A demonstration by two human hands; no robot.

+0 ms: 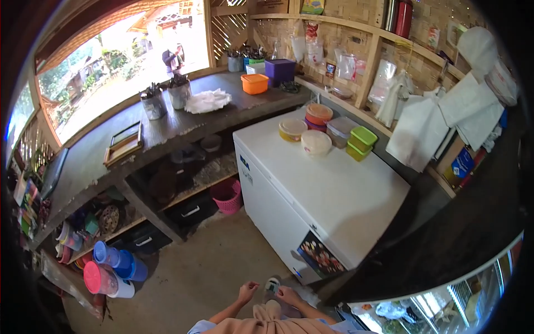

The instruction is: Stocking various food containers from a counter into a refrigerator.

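Note:
My left hand [249, 291] is low in front of my body, with its fingers curled in. Level with it, my right hand [288, 294] is also curled, a short gap away. Both look too small to show whether anything thin is between the fingers. Beneath and between them, a shoe [273, 284] shows on the concrete floor [200, 271]. A light brown cloth garment [267, 319] covers my front, gathered at the middle. Nearest to my hands stands a white chest freezer [333, 196] with its lid down, ahead and to the right.
On the freezer sit several lidded plastic tubs [316, 143]. A dark counter [200, 121] runs along the window, bearing cutlery pots [153, 104] and an orange box [255, 84]. Buckets [121, 261] stand at left, and a pink basket [227, 196] beneath the counter. Outside is a person [172, 58].

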